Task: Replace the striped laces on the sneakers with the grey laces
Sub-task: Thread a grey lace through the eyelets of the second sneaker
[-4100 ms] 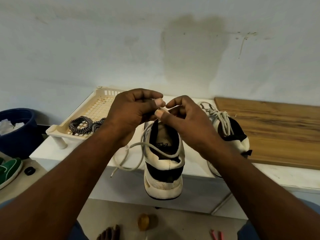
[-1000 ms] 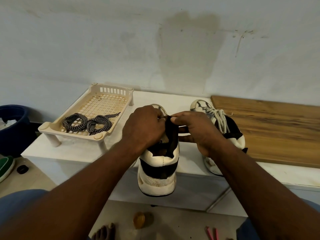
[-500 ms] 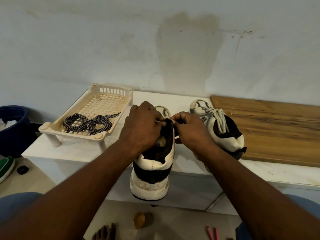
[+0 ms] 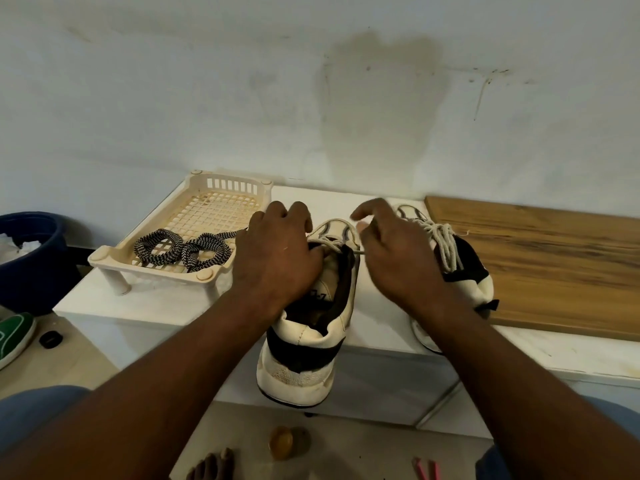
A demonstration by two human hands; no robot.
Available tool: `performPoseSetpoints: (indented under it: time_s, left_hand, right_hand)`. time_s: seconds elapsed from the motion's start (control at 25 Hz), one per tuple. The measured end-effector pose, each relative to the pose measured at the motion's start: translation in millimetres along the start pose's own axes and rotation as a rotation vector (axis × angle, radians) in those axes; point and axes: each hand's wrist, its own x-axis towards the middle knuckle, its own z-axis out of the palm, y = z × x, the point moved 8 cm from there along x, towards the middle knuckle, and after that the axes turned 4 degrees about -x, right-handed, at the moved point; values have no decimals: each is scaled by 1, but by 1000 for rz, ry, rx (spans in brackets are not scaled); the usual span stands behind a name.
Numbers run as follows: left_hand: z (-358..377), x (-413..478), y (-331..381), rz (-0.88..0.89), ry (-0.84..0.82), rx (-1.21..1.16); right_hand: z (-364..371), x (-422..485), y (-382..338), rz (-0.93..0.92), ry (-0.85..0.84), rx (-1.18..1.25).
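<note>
A white-and-black sneaker [image 4: 301, 372] lies heel toward me, hanging over the front edge of the white bench [image 4: 156, 306]. Its grey lace [image 4: 327, 242] is threaded at the top eyelets. My left hand [image 4: 277, 258] curls over the tongue and grips the lace on the left. My right hand [image 4: 391, 261] sits just right of the shoe, and a thin lace strand runs taut into it. The second sneaker [image 4: 481, 285] stands behind my right hand with its grey lace [image 4: 445, 244] tied. Two black-and-white striped laces [image 4: 180, 249] lie in the cream basket [image 4: 104, 261].
A wooden board [image 4: 554, 265] covers the bench's right part. A dark blue bin [image 4: 27, 271] and a green shoe [image 4: 14, 334] are on the floor at the left. A small yellow round object [image 4: 282, 441] and a pink item [image 4: 426, 469] lie on the floor below.
My hands were pinching the lace together over the tongue. They have drawn apart, the right one moving to the right with a strand. The sneaker has shifted little.
</note>
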Motion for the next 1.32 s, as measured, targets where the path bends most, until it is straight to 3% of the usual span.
performPoseSetpoints:
  time_s: [0.08,0.2,0.28,0.32,0.4,0.48,0.56,0.64,0.8,0.88,0.96,1.04,1.16,1.32]
  left_hand:
    - [-3,1,-8,-75,-38,42]
    - [4,2,-13,-126,-109,97]
    - [7,0,-14,-126,-105,79]
    - [7,0,-13,-120,-95,69]
    - [5,0,-13,-111,-85,59]
    - [4,0,-12,-117,-89,51]
    - [4,-1,-9,-117,-97,48]
    - [5,-2,-6,-110,-101,46]
    - [9,0,-12,-130,-120,14]
    - [11,0,-14,-159,-128,-10]
    - [12,-1,-16,-194,-142,-50]
    - [12,-2,-18,-221,-153,-72]
    - [12,-2,-16,-199,-165,-33]
    - [9,-1,-11,-159,-139,-10]
  right_hand:
    - [23,-3,2,-3,-181,-198]
    - [29,-1,5,17,-297,-384]
    - [22,0,3,30,-325,-277]
    - [17,-1,4,82,-303,-113]
    - [1,-2,4,201,-211,474]
    - [-25,3,-4,160,-133,1182]
    - [-50,7,-14,65,-137,1534]
    - [-51,6,-16,70,-136,1499]
    - [-10,-6,3,350,-165,1301]
    - [-7,-8,13,376,-122,849]
    - [-14,-7,13,242,-65,247]
    - [-6,-8,6,146,-129,-25]
    - [17,-10,14,219,-279,93]
    - [14,-9,5,148,-270,248]
